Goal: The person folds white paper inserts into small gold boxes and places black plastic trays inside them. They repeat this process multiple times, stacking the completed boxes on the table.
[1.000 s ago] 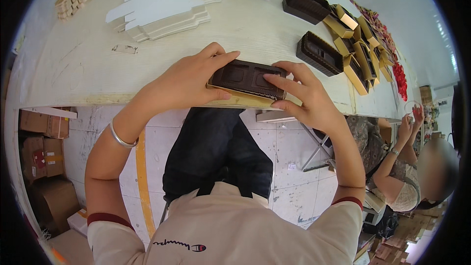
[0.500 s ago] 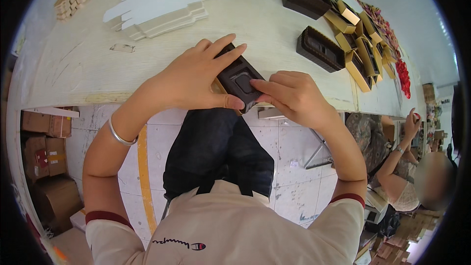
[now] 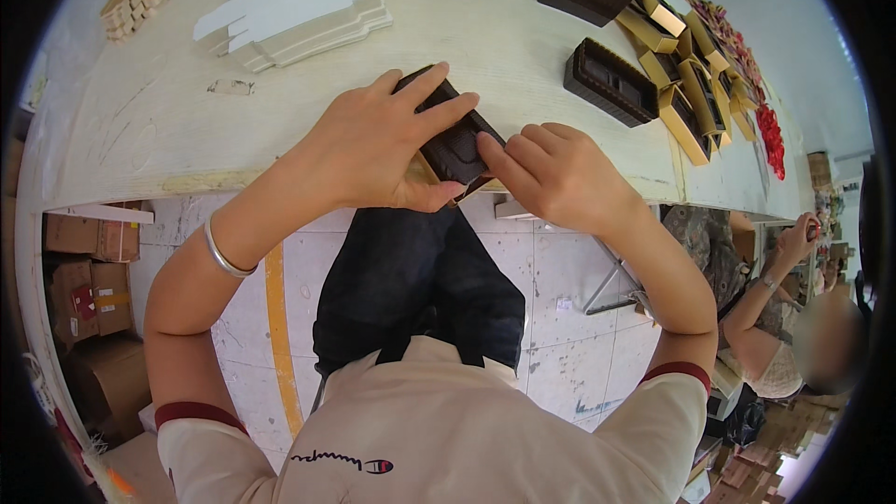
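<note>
At the table's near edge, a dark brown plastic tray [image 3: 455,151] with a molded recess sits tilted in a gold cardboard box, of which only a sliver of gold shows under my left palm. My left hand [image 3: 392,140] grips the box and tray from the left, its fingers over the far end and its thumb at the near corner. My right hand [image 3: 565,175] is curled, its fingertips pressed on the tray's near right end. Part of the tray is hidden under my left fingers.
Stacks of dark trays [image 3: 611,82] stand at the right, beside a pile of gold boxes with dark trays [image 3: 686,121] and red trimmings [image 3: 771,142]. Flat white cartons [image 3: 303,0] are stacked far left. A co-worker's hand [image 3: 795,241] shows at right; cardboard boxes [image 3: 93,308] fill the lower left.
My right fingertips have shifted along the tray's near end, and the tray has tilted a little. My left hand keeps its hold. The co-worker's hand has moved slightly right and down.
</note>
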`<state>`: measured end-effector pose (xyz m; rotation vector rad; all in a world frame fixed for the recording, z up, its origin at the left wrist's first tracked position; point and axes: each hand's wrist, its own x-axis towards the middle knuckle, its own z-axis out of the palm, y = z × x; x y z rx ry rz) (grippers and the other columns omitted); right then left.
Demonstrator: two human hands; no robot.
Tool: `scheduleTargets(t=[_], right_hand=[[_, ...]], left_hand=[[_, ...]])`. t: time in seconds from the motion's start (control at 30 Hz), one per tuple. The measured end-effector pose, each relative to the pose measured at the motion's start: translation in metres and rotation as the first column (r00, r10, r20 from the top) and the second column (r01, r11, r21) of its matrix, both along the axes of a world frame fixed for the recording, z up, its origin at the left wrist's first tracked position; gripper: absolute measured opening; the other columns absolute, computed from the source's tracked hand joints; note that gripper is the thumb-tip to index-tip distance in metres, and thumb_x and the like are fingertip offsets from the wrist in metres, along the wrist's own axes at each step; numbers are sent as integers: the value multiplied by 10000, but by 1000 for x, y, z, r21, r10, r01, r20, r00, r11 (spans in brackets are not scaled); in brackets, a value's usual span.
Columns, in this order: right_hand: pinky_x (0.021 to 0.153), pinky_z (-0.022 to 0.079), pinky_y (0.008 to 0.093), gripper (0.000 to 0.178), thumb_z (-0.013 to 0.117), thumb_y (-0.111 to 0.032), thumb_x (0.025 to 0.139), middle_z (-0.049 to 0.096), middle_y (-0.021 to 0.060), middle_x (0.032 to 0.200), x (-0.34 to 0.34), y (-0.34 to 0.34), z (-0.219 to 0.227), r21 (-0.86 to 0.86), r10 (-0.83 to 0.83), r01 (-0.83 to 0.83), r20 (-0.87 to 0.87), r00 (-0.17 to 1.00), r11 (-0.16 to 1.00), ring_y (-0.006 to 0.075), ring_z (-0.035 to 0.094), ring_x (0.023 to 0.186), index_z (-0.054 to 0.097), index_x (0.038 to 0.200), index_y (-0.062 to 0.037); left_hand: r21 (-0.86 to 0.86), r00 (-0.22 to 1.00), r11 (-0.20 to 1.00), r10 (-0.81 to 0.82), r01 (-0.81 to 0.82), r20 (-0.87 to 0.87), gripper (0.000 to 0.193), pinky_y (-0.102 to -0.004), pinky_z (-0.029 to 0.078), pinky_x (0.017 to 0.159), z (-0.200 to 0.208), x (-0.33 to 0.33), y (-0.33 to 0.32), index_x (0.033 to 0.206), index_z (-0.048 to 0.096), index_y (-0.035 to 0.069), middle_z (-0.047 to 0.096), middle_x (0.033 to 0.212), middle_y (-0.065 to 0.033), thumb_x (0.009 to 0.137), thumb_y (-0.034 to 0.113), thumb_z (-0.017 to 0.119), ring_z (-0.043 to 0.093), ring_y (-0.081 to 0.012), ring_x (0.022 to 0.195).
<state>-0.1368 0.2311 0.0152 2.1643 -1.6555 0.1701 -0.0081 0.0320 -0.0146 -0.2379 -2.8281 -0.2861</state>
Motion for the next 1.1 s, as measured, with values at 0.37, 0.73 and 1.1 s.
scheduleTargets(t=[0.37, 0.73, 1.1], right_hand=[[951, 417, 438, 703, 688, -418, 720, 477, 187, 1298, 25, 5, -10, 138, -192, 162, 251, 949, 977, 319, 488, 1179, 547, 1202, 74], [968, 431, 489, 690, 783, -407, 646, 414, 322, 1357, 58, -5, -76, -220, -303, 494, 564, 768, 841, 479, 471, 1192, 588, 1152, 19], [933, 450, 443, 440, 738, -173, 774, 511, 230, 1256, -58, 91, -12, -468, -546, 737, 495, 675, 488, 393, 526, 1133, 597, 1170, -42]], left_hand=[[-114, 997, 993, -36, 28, -65, 836, -536, 200, 1130, -7, 13, 4, 1409, 429, 121, 312, 1505, -145, 724, 527, 685, 254, -360, 1397], [99, 995, 995, -12, 2, 103, 945, -494, 182, 1157, -6, 2, -24, 1451, 321, 58, 253, 1524, -155, 677, 329, 792, 225, -365, 1412], [-115, 931, 931, 326, -347, -167, 765, -473, 237, 1135, 25, 33, -66, 1426, 372, 41, 350, 1479, -195, 777, 235, 726, 300, -328, 1390]])
